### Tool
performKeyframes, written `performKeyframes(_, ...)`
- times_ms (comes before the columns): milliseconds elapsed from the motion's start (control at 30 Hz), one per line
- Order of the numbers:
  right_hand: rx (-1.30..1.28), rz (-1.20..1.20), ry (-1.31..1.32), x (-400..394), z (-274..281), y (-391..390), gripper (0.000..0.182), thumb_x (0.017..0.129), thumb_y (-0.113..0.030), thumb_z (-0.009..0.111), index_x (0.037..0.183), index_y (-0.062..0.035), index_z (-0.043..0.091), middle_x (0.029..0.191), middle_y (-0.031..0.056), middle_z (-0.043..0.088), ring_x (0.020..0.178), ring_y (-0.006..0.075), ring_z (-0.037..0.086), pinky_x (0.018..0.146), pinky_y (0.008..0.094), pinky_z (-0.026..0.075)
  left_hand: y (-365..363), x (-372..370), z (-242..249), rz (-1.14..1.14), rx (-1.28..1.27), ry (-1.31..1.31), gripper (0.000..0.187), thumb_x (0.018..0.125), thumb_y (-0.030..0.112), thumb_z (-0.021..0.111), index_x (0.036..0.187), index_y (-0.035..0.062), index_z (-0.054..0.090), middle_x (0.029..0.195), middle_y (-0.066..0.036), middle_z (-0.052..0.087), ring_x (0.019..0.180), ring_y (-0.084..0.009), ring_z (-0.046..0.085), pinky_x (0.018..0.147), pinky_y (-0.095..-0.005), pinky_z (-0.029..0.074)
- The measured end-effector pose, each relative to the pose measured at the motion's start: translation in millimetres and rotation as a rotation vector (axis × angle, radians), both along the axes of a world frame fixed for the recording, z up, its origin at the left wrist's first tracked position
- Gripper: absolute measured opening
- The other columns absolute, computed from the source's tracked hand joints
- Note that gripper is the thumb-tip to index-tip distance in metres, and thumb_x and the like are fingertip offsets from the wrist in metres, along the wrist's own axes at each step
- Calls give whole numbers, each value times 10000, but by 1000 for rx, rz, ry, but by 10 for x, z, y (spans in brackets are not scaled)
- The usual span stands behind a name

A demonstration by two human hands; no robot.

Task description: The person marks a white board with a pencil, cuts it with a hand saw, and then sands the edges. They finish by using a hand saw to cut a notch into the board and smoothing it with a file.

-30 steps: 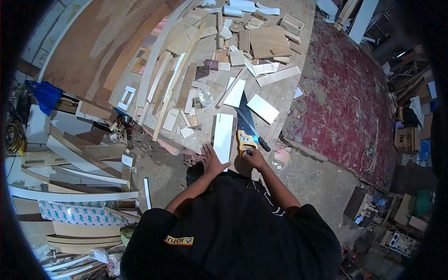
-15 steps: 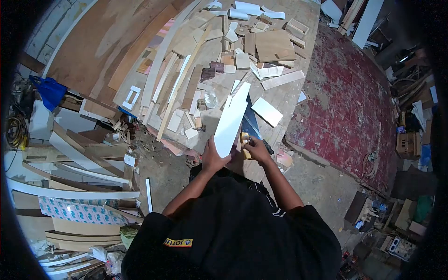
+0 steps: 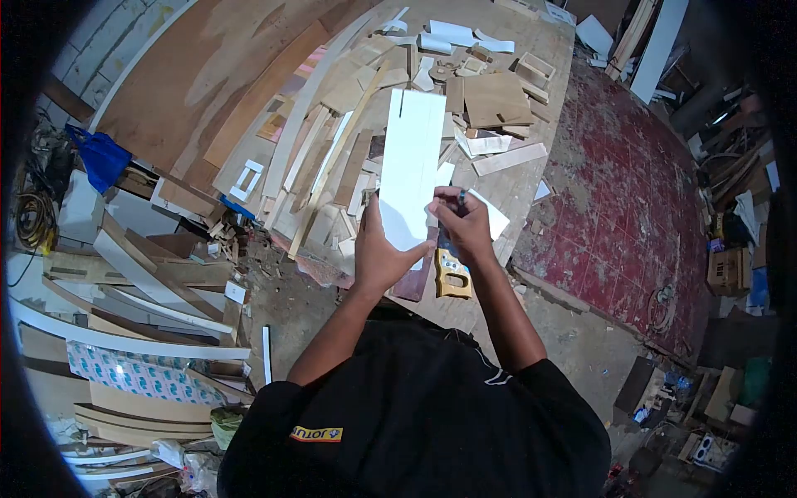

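A long white board (image 3: 413, 158) is held up above the workbench, with a narrow dark slot near its top left corner. My left hand (image 3: 383, 256) grips its lower end, the thumb across the front face and the fingers behind, mostly hidden. At the board's right edge, my right hand (image 3: 466, 226) has its fingers bent and pinched against it. A small dark band, perhaps a ring, shows on one finger. Just below the right hand lies a handsaw with a yellow handle (image 3: 453, 278); its blade is largely hidden by the hand and board.
Wood offcuts, a square brown panel (image 3: 496, 101) and a small open wooden box (image 3: 534, 68) lie on the workbench (image 3: 531, 166). Long strips (image 3: 353, 124) run along its left side. Curved white pieces (image 3: 133, 339) are stacked at left; red tiled flooring (image 3: 614, 207) lies at right.
My right hand has let go of the saw handle and moved up to the board's edge. The white board has been raised and turned more upright, its broad face towards me.
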State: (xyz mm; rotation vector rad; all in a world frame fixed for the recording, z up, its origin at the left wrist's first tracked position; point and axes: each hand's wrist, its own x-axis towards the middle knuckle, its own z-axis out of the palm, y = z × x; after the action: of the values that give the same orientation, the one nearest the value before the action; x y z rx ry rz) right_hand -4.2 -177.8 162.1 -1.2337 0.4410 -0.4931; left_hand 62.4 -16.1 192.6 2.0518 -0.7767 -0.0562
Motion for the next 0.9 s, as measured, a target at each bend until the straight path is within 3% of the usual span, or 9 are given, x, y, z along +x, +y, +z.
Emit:
performKeyframes(133,8,-29,-19,-35,422,6,280,858,-45,739,1115,44,673,926,63,694,803,95,630,695,234,509,17,15,323,-43,-153,42,880,711,207,884,1413,-14,401,1259,-201,588,1150,-289,608,969,-401,490)
performKeyframes(200,2,-44,46,-61,607,16,286,852,-29,738,1118,51,671,922,68,699,799,82,631,700,229,514,38,-1,490,-92,-247,277,782,778,175,839,1408,-15,418,1244,-179,598,1153,-241,598,973,-379,483)
performKeyframes(300,-33,-55,-26,-50,703,62,279,853,-20,731,1113,60,671,934,67,701,779,72,623,691,221,507,56,47,467,-101,-262,181,755,808,165,814,1412,-31,405,1265,-179,583,1170,-234,584,985,-381,475)
performKeyframes(700,-21,-33,-54,-45,519,-10,266,844,-44,732,1096,29,691,936,15,666,713,40,562,621,189,439,-21,102,208,-154,-340,293,810,819,132,802,1416,-27,277,1261,-200,537,1181,-243,567,994,-378,477)
performKeyframes(900,-34,-8,-26,-123,398,-51,231,845,-28,729,1066,25,686,935,13,659,739,46,577,643,197,460,-15,132,114,-165,-248,320,806,786,143,835,1375,-30,313,1270,-206,541,1188,-267,568,1013,-393,455)
